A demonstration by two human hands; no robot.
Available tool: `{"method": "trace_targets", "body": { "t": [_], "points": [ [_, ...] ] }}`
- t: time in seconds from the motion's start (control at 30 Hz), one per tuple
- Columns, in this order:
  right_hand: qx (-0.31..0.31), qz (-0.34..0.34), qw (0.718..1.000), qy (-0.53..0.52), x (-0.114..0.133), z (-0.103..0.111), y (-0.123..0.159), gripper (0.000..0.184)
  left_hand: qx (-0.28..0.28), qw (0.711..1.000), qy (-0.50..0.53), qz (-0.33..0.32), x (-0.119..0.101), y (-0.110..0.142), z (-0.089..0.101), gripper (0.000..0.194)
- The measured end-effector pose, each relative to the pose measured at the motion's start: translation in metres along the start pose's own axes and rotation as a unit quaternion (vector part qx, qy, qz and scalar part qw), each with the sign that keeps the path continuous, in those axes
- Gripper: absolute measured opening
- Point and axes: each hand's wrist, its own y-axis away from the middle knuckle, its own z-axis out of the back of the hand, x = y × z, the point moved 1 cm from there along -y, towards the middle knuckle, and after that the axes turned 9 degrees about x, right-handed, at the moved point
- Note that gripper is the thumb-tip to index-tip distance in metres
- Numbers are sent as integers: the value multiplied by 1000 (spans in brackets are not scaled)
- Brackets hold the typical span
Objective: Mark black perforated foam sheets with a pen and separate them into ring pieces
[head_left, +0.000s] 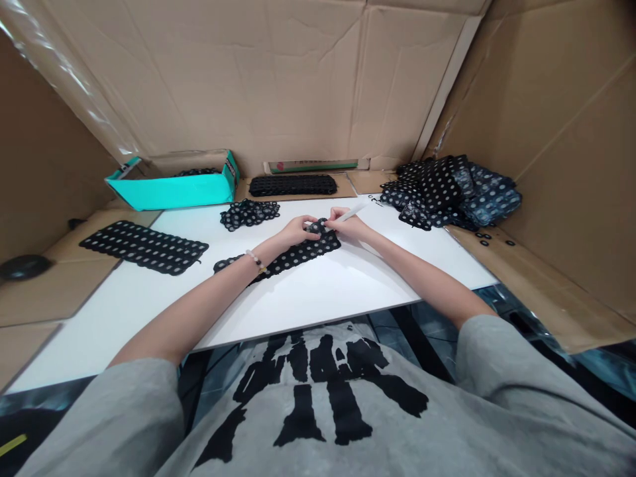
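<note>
A black sheet with rows of pale round dots (304, 256) lies slantwise on the white board, partly covered by my left forearm and hand. My left hand (298, 232) is closed, thumb and fingers pinching a small black dotted piece (318, 227) at the sheet's upper edge. Just to the right, my right hand (346, 225) is closed round a slim white pen-like tool (354, 211), whose upper end points up and right. Its fingertips meet the same black piece near the left fingers. The tool's lower tip is hidden, so its exact kind is unclear.
Another dotted sheet (144, 246) lies left, a crumpled dotted heap (250, 214) behind my left hand. Farther back are a turquoise box (173, 191) and a black stack (293, 185). Dotted sheets pile up (437, 189) at right, near small black rings (483, 242). Cardboard walls (278, 79) enclose the board.
</note>
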Motion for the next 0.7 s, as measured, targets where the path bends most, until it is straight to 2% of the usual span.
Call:
{"method": "trace_targets", "body": {
  "t": [0.2, 0.4, 0.53, 0.7],
  "points": [
    [-4, 56, 996, 76, 5, -7, 3, 25, -30, 998, 28, 43, -6, 1, 2, 61],
    [-10, 82, 991, 109, 5, -8, 3, 27, -38, 996, 31, 73, -13, 6, 10, 61],
    [-15, 83, 988, 126, 6, -10, 2, 26, -45, 997, 38, 57, -13, 7, 11, 59],
    [-20, 60, 990, 129, 10, -12, 3, 25, -12, 999, 17, 26, -10, 5, 11, 60]
  ]
}}
